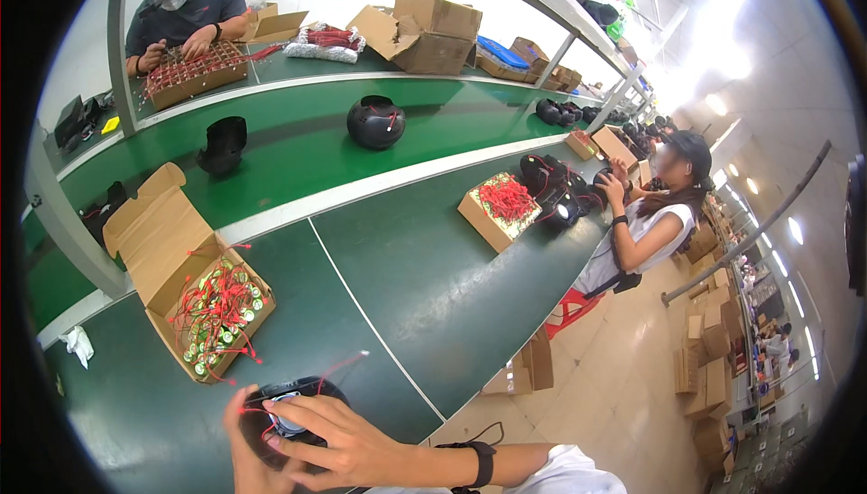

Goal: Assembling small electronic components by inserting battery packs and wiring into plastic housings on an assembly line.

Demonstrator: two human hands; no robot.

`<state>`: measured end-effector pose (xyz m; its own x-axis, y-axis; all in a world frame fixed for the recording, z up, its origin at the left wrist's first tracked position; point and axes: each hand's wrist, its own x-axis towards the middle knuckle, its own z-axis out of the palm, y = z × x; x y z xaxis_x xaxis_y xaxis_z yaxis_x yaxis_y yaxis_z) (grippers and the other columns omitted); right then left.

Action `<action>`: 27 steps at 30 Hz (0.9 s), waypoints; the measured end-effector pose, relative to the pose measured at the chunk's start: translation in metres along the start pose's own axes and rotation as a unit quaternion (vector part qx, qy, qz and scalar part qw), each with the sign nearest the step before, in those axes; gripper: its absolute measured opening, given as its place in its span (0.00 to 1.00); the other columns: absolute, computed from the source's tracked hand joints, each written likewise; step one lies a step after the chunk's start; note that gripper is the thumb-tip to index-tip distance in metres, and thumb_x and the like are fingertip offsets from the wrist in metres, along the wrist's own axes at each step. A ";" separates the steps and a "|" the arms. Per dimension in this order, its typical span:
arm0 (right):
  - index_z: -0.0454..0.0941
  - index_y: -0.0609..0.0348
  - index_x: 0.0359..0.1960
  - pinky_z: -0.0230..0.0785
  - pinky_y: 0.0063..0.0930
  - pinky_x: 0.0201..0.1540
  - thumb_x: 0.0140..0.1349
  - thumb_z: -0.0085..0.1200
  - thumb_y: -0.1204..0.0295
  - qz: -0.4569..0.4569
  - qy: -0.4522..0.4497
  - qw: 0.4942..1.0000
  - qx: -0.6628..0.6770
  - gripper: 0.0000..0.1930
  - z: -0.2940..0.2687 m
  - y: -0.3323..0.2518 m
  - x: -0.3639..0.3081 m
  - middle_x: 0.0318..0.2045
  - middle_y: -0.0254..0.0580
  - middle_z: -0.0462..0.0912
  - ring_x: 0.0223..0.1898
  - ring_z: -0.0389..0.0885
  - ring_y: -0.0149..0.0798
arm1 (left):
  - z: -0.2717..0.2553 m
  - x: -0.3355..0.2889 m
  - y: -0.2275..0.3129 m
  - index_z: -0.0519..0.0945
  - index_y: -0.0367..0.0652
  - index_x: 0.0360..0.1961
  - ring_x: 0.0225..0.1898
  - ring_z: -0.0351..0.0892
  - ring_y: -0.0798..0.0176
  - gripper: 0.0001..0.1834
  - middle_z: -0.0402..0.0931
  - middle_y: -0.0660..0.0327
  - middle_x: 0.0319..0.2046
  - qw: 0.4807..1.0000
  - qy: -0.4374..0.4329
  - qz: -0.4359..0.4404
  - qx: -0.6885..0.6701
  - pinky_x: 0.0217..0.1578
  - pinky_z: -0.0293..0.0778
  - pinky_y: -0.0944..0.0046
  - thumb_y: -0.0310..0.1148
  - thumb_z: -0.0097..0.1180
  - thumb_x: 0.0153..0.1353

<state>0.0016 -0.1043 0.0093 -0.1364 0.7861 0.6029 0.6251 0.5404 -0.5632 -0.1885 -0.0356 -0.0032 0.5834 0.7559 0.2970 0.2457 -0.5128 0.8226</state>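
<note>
The black shell (pixel 327 394) is held over the table (pixel 379 309), on the person's side of the open box (pixel 153 232) and a little to its right; whether it also rests on the surface cannot be told. The left hand (pixel 250 452) grasps the shell by its left side, while the fingers of the right hand (pixel 341 442) lie spread across the silver disc (pixel 288 421) inside; whether they pinch it or merely press is unclear. A red wire (pixel 340 367) sticks up loose from the shell on the side toward the box, its pale tip free. It could be trapped under the disc, or tugged off its joint, if the right hand presses or turns without clearing it. Uneven pressure might tilt the disc or let the rounded shell roll out of the left hand's grip. The tangled leads (pixel 221 300) in the box could snag, being so heaped together.
</note>
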 end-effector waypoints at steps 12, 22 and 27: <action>0.76 0.62 0.66 0.72 0.49 0.63 0.45 0.81 0.60 0.120 -0.220 0.968 -0.013 0.44 -0.036 0.015 0.048 0.59 0.55 0.80 0.62 0.78 0.57 | -0.028 -0.001 0.018 0.57 0.38 0.79 0.73 0.67 0.35 0.54 0.64 0.39 0.72 0.997 -0.040 -0.069 -0.015 0.72 0.68 0.46 0.28 0.77 0.57; 0.75 0.66 0.65 0.73 0.48 0.59 0.44 0.80 0.68 0.063 -0.284 0.945 -0.148 0.43 0.008 -0.026 0.064 0.54 0.52 0.83 0.56 0.80 0.56 | -0.066 -0.027 0.068 0.85 0.41 0.48 0.66 0.77 0.47 0.16 0.82 0.53 0.54 0.859 -0.035 0.190 0.474 0.74 0.67 0.47 0.33 0.59 0.60; 0.73 0.70 0.68 0.71 0.52 0.59 0.37 0.82 0.68 0.097 -0.222 0.949 -0.200 0.50 0.002 0.003 0.025 0.55 0.56 0.82 0.55 0.78 0.62 | -0.038 -0.016 0.031 0.84 0.43 0.37 0.48 0.80 0.53 0.10 0.81 0.59 0.37 0.814 0.006 0.197 0.546 0.65 0.72 0.51 0.37 0.61 0.59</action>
<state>-0.0012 -0.0821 0.0217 -0.2435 0.9563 0.1622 0.9014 0.2848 -0.3261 -0.2197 -0.0484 0.0357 0.7778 0.4452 0.4437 0.5867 -0.7675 -0.2583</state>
